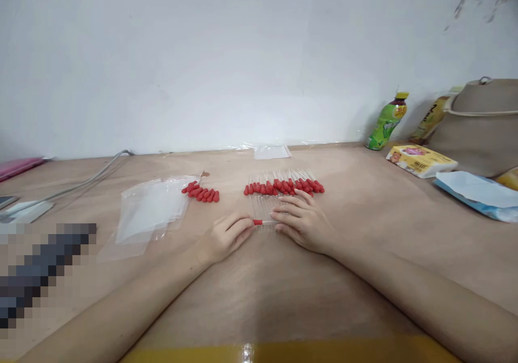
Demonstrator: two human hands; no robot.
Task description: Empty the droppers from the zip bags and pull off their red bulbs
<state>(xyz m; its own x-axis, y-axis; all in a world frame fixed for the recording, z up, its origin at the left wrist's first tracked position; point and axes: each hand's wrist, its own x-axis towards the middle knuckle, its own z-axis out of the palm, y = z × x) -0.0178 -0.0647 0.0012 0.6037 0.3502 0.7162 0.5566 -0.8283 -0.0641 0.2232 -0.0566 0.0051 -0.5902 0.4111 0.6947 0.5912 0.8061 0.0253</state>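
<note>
My left hand (231,236) pinches a red rubber bulb (258,222), most of it hidden by the fingers. From the bulb's open end a thin clear dropper tube (269,222) runs rightward to my right hand (304,221), whose thumb and fingers close on its other end. Just beyond, bare clear tubes (261,207) lie side by side, partly under my right fingers. Past them is a row of droppers with red bulbs (279,186), their tubes pointing to the wall. Several loose red bulbs (204,194) are heaped to the left.
Clear plastic bags (151,212) lie on the left of the table, with a grey cable (93,178) behind. A small white packet (272,152) is by the wall. On the right stand a green bottle (387,121), a yellow tissue pack (421,161), a blue-white packet (477,194) and a beige bag (473,131).
</note>
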